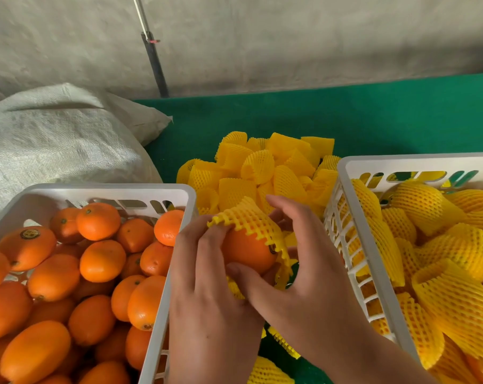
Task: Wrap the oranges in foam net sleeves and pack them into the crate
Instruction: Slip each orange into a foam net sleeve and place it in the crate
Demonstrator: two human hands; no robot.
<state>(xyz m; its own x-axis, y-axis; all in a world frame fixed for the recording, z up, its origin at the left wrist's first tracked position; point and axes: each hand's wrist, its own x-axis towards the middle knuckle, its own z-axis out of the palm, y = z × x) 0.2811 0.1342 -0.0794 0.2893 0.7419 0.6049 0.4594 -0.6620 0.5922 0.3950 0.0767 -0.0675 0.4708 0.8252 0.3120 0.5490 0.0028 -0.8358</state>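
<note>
Head view: centre frame, both hands work one orange half covered by a yellow foam net sleeve. Left hand has fingers curled onto the orange and the sleeve edge; right hand pinches the sleeve, thumb under the fruit. Lower left, white crate full of bare oranges. Right, white crate holding wrapped oranges. Upper centre, pile of empty sleeves on green mat. Upper left, woven sack.
</note>
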